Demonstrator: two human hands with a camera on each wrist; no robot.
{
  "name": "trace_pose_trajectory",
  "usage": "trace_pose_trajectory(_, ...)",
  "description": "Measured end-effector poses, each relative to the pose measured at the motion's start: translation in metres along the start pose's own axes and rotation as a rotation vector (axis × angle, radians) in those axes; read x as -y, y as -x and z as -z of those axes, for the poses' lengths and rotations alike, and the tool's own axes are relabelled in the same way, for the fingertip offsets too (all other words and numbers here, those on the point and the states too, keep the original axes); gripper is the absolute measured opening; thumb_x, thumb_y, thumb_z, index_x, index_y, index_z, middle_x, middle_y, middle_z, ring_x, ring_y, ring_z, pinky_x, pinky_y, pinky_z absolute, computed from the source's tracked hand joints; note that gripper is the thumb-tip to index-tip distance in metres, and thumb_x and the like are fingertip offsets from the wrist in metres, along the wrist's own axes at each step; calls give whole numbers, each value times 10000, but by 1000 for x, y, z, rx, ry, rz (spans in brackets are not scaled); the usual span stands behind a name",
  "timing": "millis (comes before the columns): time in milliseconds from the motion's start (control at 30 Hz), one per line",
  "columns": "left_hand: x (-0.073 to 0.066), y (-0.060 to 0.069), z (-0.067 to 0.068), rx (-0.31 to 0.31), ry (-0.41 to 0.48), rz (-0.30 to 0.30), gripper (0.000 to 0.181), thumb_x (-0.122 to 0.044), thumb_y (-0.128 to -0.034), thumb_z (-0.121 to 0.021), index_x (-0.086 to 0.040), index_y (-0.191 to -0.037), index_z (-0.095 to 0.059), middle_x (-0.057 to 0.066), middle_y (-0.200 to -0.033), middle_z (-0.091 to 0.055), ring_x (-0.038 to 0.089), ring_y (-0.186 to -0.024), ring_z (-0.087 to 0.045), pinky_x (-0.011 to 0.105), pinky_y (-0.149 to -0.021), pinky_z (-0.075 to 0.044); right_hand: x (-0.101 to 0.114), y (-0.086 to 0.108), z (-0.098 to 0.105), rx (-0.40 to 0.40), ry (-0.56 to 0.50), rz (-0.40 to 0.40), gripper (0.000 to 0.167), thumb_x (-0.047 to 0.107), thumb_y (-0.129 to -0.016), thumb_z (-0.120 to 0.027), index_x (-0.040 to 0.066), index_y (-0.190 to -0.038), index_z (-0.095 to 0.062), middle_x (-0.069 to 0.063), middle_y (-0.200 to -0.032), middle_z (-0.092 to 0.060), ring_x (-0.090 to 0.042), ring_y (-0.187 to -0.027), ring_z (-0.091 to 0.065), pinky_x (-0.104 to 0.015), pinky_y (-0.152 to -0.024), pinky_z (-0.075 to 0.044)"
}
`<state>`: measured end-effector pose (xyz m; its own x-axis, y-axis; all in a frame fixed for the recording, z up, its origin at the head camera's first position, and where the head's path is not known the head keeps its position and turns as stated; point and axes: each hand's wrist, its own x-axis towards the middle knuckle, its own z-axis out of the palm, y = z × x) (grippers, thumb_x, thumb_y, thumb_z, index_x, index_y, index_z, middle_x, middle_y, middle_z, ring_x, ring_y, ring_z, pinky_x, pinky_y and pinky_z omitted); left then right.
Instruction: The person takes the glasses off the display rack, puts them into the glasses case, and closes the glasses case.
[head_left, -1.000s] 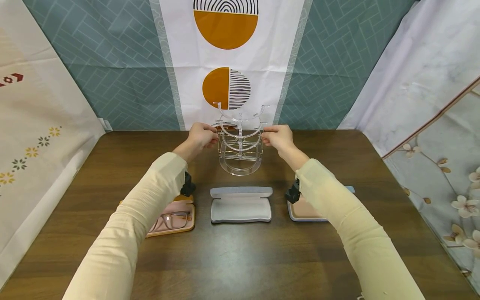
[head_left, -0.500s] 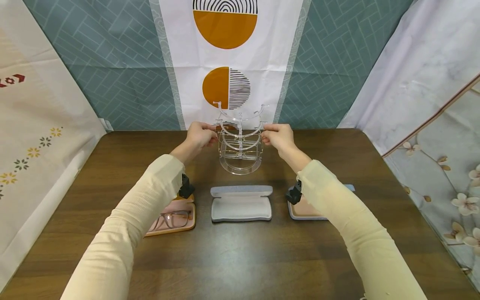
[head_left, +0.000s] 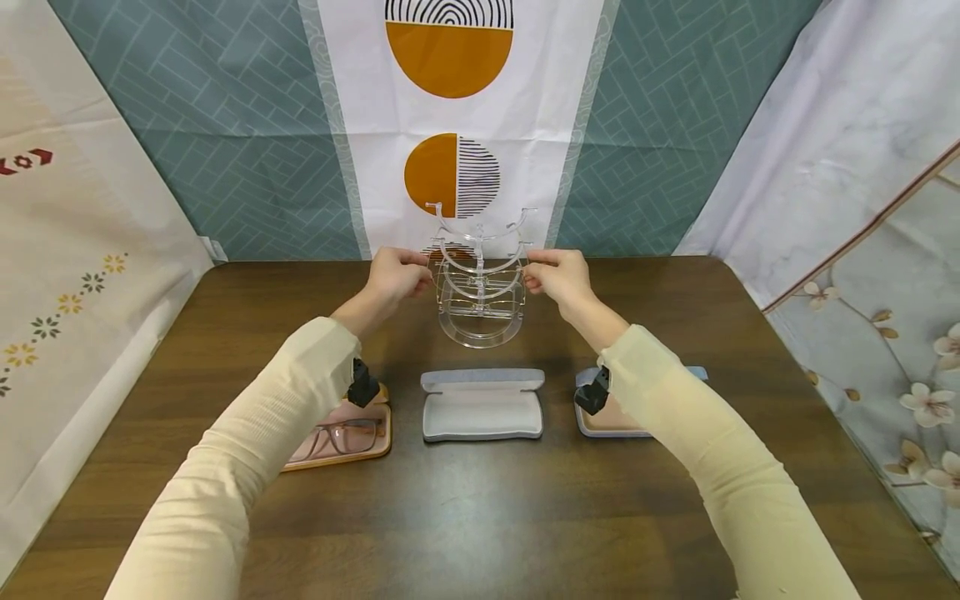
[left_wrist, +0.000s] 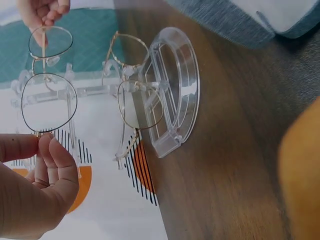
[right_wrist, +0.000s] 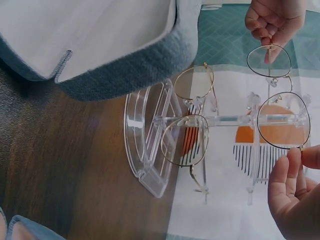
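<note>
A clear tiered display stand stands at the back of the table. My left hand and right hand are on either side of it. Between them is a pair of thin-rimmed round eyeglasses at the stand's upper part. In the left wrist view, the left thumb and fingers pinch one side of the frame near the hinge. The right fingers pinch the other side, seen in the right wrist view. A second pair of gold-rimmed eyeglasses rests lower on the stand. Whether the upper pair touches the stand is unclear.
An open grey glasses case lies in front of the stand. To its left, brown-framed glasses lie in an open pink-lined case, partly behind the left sleeve. An open blue case sits right, partly behind the right sleeve.
My left hand has shifted slightly left, and its forearm has swung a little outward. The right hand has stayed nearly in place. The stand and cases have not visibly moved.
</note>
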<state>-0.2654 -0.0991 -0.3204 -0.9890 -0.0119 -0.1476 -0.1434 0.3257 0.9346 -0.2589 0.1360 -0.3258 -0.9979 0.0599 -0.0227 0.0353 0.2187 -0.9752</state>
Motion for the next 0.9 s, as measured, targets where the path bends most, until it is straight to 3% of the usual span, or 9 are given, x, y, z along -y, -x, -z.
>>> trace_pose_trajectory(233, 1, 9, -1, 8, 22, -19, 298, 26, -838, -540, 81, -1128, -576, 128, -826, -591, 88, -550, -536, 374, -724, -518, 1, 8, 3, 8, 10, 18, 304, -19, -855, -554, -71, -1154, -584, -148, -794, -638, -78, -543, -579, -201, -564, -508)
trace_pose_trajectory(400, 2, 14, 0, 6, 21, -48, 296, 31, -842, -538, 85, -1130, -575, 129, -825, -595, 79, -548, -532, 326, -667, -516, 2, 14, 4, 22, -12, 25, 305, -25, -858, -553, -83, -1156, -576, -50, -705, -606, -74, -537, -574, -194, -555, -503)
trace_pose_trajectory(667, 9, 23, 3, 30, 41, -53, 296, 31, -858, -541, 80, -1150, -563, 192, -897, -599, 101, -577, -541, 265, -628, -505, 2, 25, 4, 46, 6, 50, 315, -35, -846, -579, -83, -1157, -574, -34, -681, -608, -77, -548, -579, -194, -562, -505)
trace_pose_trajectory(900, 14, 30, 5, 19, 57, -92, 290, 43, -843, -549, 92, -1128, -571, 111, -766, -609, 104, -580, -553, 242, -600, -499, 3, 34, 6, 81, -10, 50, 311, -38, -850, -567, -92, -1156, -570, -69, -710, -629, -86, -551, -582, -193, -561, -501)
